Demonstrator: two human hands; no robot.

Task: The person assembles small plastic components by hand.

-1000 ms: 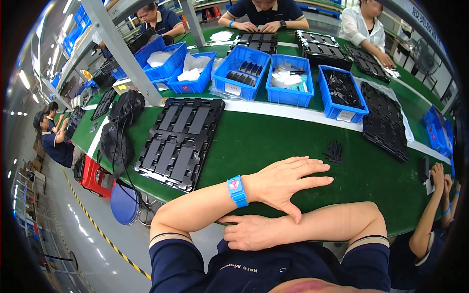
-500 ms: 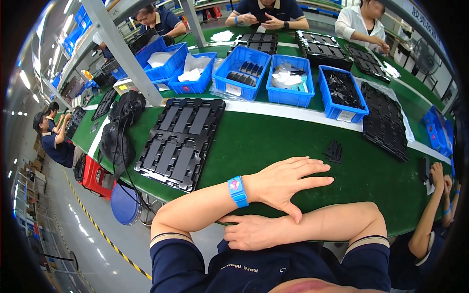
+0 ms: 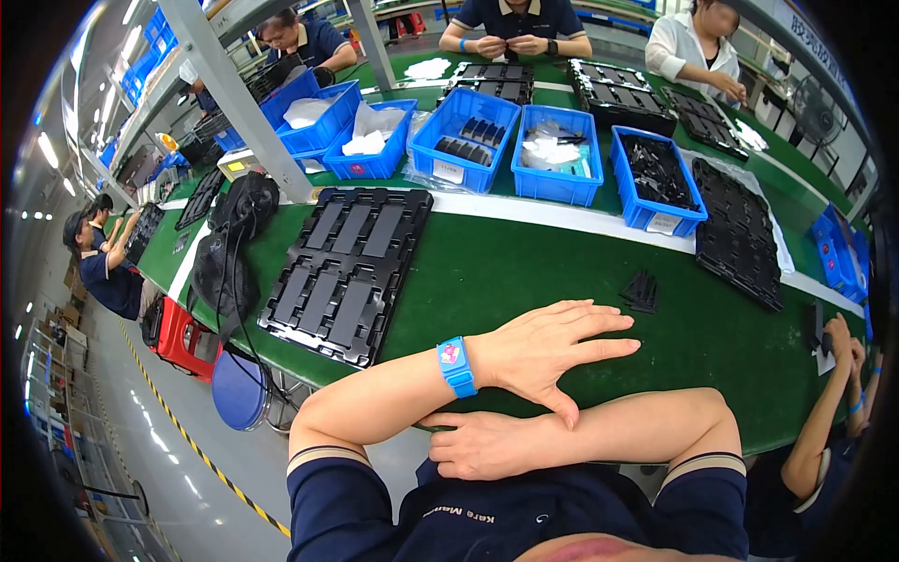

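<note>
My left hand [image 3: 557,351] lies over the green table near its front edge, with fingers spread and nothing in them. A blue wristband [image 3: 455,367] circles that wrist. Crossing below it, my right hand [image 3: 487,446] rests by the table's front edge against my body, pointing left. Its index finger is stretched out and the others bend loosely; I see nothing in it. Just beyond my left fingertips is a small pile of thin black strips [image 3: 641,291]. To the left of my hands sits a black moulded tray [image 3: 348,272] with flat dark rectangular pieces in its slots.
Blue bins [image 3: 465,140] with black parts and plastic bags line the far side. Another black tray [image 3: 738,229] lies at the right. A black bag [image 3: 225,267] with cables hangs by a grey post [image 3: 239,103]. Co-workers sit opposite and at the right; a blue stool [image 3: 238,391] stands left.
My hands have stayed still. The co-worker opposite has brought both hands together around a small dark thing. A hand at the far right has shifted slightly.
</note>
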